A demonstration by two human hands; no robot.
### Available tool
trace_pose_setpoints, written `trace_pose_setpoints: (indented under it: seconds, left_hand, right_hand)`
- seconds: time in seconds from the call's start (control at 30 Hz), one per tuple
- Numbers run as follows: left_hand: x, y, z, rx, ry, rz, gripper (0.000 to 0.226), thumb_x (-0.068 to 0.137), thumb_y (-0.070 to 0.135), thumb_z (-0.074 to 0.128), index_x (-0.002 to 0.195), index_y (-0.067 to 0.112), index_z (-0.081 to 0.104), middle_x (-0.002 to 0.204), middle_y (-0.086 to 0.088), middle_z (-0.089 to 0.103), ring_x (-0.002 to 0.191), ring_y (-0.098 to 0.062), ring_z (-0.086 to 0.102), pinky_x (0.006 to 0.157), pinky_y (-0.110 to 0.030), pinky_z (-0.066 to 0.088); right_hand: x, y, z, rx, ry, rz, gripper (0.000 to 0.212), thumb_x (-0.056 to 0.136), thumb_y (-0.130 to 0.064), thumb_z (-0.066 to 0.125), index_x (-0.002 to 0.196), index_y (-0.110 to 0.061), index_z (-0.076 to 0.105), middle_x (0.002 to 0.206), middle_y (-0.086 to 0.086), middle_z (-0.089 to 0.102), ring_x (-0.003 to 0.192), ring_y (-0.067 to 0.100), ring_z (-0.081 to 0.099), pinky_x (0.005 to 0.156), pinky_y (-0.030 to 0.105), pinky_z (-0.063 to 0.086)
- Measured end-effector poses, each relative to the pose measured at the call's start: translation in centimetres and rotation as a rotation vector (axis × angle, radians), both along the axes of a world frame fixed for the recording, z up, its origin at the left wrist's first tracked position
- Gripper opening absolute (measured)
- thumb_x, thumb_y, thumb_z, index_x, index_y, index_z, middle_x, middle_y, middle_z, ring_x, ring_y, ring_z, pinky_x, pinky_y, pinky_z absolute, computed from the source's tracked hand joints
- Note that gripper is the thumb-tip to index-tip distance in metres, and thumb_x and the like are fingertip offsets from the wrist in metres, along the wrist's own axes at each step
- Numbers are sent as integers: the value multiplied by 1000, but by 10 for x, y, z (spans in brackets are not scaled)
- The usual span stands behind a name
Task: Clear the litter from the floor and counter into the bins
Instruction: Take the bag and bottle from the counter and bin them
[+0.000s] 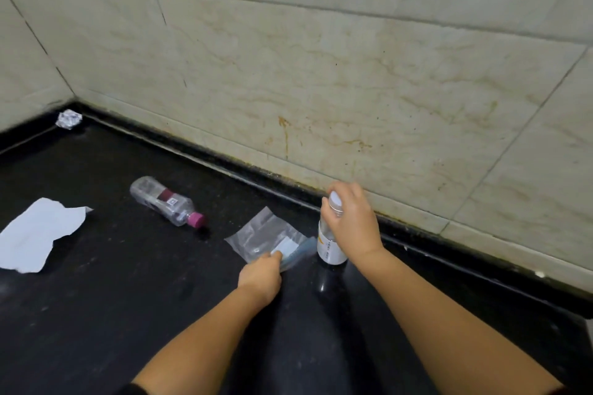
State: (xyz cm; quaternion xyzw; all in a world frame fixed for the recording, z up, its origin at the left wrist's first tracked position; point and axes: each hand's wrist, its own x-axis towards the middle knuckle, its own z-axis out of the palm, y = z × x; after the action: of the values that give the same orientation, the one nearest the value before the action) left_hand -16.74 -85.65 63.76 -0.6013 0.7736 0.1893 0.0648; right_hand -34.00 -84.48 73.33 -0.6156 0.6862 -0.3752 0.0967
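Black polished counter (96, 314), backed by cream marbled wall tiles (321, 74) with rusty stains along the lower course; we list five pieces of litter on it.

Item one: upright clear bottle (330, 247) with a white cap and a pale label, standing close to the wall. Our right hand (351, 218) is wrapped around its neck, fingers curled shut just below the cap, the bottle's base resting on the counter.

Item two: clear plastic bag (266, 234) with a white sticker and a bluish edge, lying flat just left of the bottle. Our left hand (261, 276) pinches its near edge, fingertips (276, 256) closed on the plastic beside the sticker.

Item three: clear bottle with a pink cap (167, 202), lying on its side, cap pointing toward our left fingers, well beyond and to the left of them, apart from the bag.

Item four: torn white paper (38, 234), flat on the counter, far left of our left fingers, past the fallen bottle.

Item five: crumpled foil ball (68, 119), tucked in the far corner where the two walls meet, the furthest thing from both sets of fingers.

Both forearms are bare; a dark sleeve edge shows at the left elbow.
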Motion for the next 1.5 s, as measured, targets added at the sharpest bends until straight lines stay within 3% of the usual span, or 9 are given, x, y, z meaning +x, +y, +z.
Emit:
trace_pose_setpoints:
  seconds: [0.2, 0.43, 0.7, 0.8, 0.93, 1.0, 1.1, 1.37, 1.5]
  left_hand:
    - [84, 58, 28, 57, 55, 129, 24, 87, 18, 45, 109, 12, 52, 117, -11, 63, 106, -29, 60, 88, -38, 50]
    - [232, 180, 86, -96, 73, 471, 26, 88, 15, 46, 112, 6, 52, 119, -18, 62, 108, -34, 59, 89, -42, 48]
    - [389, 454, 105, -122, 90, 1009, 21, 90, 15, 46, 106, 4, 55, 117, -21, 64, 108, -34, 60, 85, -35, 47]
    - [413, 575, 99, -109, 81, 1243, 15, 89, 14, 47, 75, 17, 45, 114, -20, 65, 106, -33, 60, 80, -33, 46]
    - [415, 729, 77, -34, 110, 1560, 21, 89, 15, 47, 71, 18, 37, 111, -19, 63, 105, -32, 60, 79, -32, 45]
    - [400, 800, 66, -44, 153, 1721, 4, 89, 16, 46, 91, 13, 49, 109, -15, 63, 103, -31, 61, 81, -33, 47]
    - [367, 887, 47, -59, 185, 1986, 31, 87, 14, 46, 116, 8, 53, 116, -15, 65, 107, -31, 61, 88, -34, 49]
    - [263, 1016, 7, -14, 332, 2385, 18, 90, 29, 51, 86, 11, 51, 110, -17, 67, 104, -33, 63, 79, -34, 48]
    - [247, 1078, -15, 3, 425, 2482, 8, 91, 20, 45, 89, 12, 44, 84, -5, 56, 82, -26, 58, 62, -29, 40]
  right_hand:
    - [45, 25, 17, 129, 125, 159, 21, 92, -26, 53, 106, -11, 56, 105, 12, 52, 86, 34, 57, 70, 39, 48]
    - [193, 105, 38, 126, 139, 465, 20, 91, -30, 52, 105, -16, 53, 102, 7, 51, 84, 29, 58, 68, 36, 46]
    - [384, 278, 51, 39, 220, 941, 21, 92, -28, 52, 108, -14, 53, 106, 8, 51, 84, 31, 58, 63, 32, 41]
    - [444, 354, 41, 39, 214, 1120, 22, 91, -27, 54, 107, -11, 55, 108, 11, 53, 90, 35, 58, 72, 38, 46]
    - [510, 462, 21, 71, 296, 1410, 26, 91, -27, 53, 110, -9, 54, 111, 13, 53, 94, 36, 58, 75, 38, 47]
    - [535, 518, 10, 77, 357, 1574, 27, 91, -28, 52, 112, -10, 53, 112, 12, 52, 96, 36, 58, 76, 39, 48]
    - [562, 599, -6, 85, 414, 1803, 28, 90, -27, 53, 113, -12, 54, 113, 11, 52, 101, 34, 57, 76, 37, 45]
    - [574, 777, -64, 124, 609, 2213, 29, 93, -29, 50, 119, -15, 52, 122, 8, 53, 103, 27, 56, 85, 35, 46]
    - [583, 860, -84, 146, 655, 2302, 29, 92, -33, 49, 117, -18, 51, 117, 7, 53, 94, 29, 59, 80, 37, 51]
